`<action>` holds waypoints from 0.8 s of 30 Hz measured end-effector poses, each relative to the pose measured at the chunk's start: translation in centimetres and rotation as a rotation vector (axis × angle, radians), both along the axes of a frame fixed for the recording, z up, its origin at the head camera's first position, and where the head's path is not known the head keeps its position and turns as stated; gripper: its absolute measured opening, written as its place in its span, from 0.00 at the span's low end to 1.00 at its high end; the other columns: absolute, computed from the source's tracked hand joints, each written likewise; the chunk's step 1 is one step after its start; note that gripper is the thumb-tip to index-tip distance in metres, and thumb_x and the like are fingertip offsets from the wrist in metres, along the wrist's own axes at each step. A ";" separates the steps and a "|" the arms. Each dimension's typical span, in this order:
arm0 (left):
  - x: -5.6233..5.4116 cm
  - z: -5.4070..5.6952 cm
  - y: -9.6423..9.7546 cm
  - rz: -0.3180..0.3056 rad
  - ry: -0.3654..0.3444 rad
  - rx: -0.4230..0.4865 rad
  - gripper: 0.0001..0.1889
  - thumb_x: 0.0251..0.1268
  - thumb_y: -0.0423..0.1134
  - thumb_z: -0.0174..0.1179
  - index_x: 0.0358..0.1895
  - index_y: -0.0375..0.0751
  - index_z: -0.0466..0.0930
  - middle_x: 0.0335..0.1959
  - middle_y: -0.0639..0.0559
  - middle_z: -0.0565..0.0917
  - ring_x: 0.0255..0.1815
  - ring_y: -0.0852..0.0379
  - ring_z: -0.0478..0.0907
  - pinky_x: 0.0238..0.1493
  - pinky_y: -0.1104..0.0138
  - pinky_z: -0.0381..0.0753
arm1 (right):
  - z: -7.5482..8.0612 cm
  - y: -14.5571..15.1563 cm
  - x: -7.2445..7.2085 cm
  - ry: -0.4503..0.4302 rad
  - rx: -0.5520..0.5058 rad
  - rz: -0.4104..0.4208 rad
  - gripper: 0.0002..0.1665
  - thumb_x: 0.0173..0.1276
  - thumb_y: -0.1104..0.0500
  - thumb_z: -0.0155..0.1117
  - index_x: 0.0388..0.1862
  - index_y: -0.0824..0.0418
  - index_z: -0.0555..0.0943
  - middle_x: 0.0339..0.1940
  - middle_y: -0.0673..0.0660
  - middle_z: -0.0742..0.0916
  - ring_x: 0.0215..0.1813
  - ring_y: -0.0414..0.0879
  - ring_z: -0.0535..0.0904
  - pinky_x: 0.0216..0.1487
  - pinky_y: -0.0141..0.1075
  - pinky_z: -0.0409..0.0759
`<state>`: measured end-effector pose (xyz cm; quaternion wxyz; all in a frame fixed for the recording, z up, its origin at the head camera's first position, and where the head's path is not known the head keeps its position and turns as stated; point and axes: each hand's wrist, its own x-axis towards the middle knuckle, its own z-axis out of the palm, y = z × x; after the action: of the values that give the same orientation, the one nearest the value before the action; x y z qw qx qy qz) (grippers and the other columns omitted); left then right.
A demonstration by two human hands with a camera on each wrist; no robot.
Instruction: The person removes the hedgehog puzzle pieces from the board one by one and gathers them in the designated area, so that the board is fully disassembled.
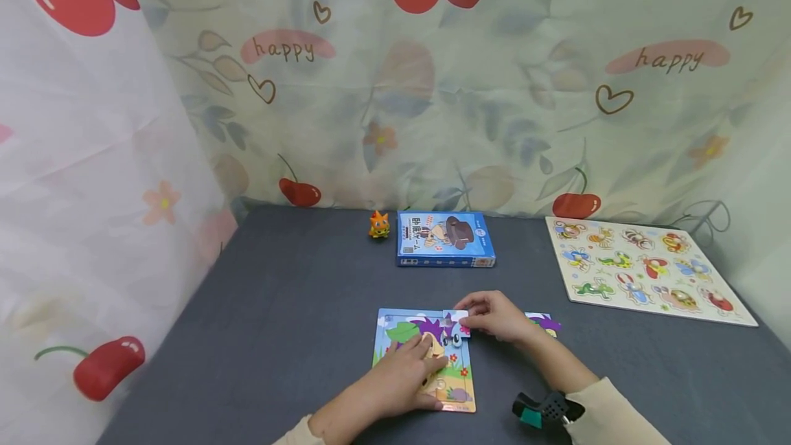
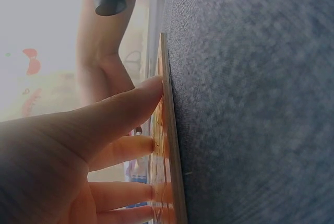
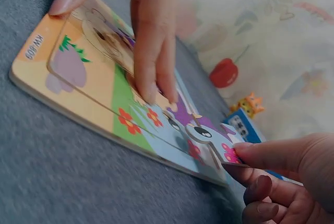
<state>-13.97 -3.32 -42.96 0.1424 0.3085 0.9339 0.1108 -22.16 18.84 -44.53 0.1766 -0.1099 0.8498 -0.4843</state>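
A cartoon jigsaw puzzle board (image 1: 465, 398) with a purple-haired figure lies flat on the dark table. Spread over its middle and lower part, my left hand (image 1: 400, 378) rests its straight fingers on the picture, the thumb at the near edge. With thumb and fingertips, my right hand (image 1: 496, 318) pinches a puzzle piece (image 3: 225, 152) at the board's upper right corner. That piece shows an eye and a pink flower, and it is tilted, its outer edge raised above the board. Another puzzle piece (image 1: 545, 323), with purple on it, lies right of the board, partly behind my right forearm.
Behind the board are a blue box (image 1: 445, 239) and a small orange figurine (image 1: 379, 224). A white board with insect pictures (image 1: 651, 270) lies at the back right. A black and teal strapped device (image 1: 540, 411) sits by my right sleeve. Printed curtains (image 1: 371, 108) border the table.
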 end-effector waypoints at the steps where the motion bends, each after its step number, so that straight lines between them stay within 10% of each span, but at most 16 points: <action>1: 0.0 0.0 0.0 0.001 -0.001 0.001 0.32 0.52 0.62 0.62 0.62 0.59 0.72 0.70 0.46 0.65 0.71 0.46 0.60 0.61 0.42 0.67 | 0.0 0.2 0.0 -0.003 -0.005 -0.006 0.16 0.61 0.56 0.65 0.46 0.63 0.81 0.22 0.50 0.80 0.23 0.42 0.69 0.22 0.29 0.67; 24: 0.4 0.0 -0.1 -0.004 0.031 0.006 0.32 0.53 0.62 0.61 0.63 0.59 0.71 0.70 0.46 0.64 0.72 0.46 0.59 0.61 0.43 0.66 | 1.2 7.5 0.7 0.000 -0.021 -0.115 0.24 0.66 0.54 0.60 0.56 0.67 0.75 0.29 0.51 0.79 0.24 0.42 0.68 0.24 0.33 0.69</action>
<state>-13.61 -3.42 -42.95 0.1272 0.3127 0.9350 0.1084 -21.45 26.36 -43.35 0.1473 -0.0628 0.8496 -0.5025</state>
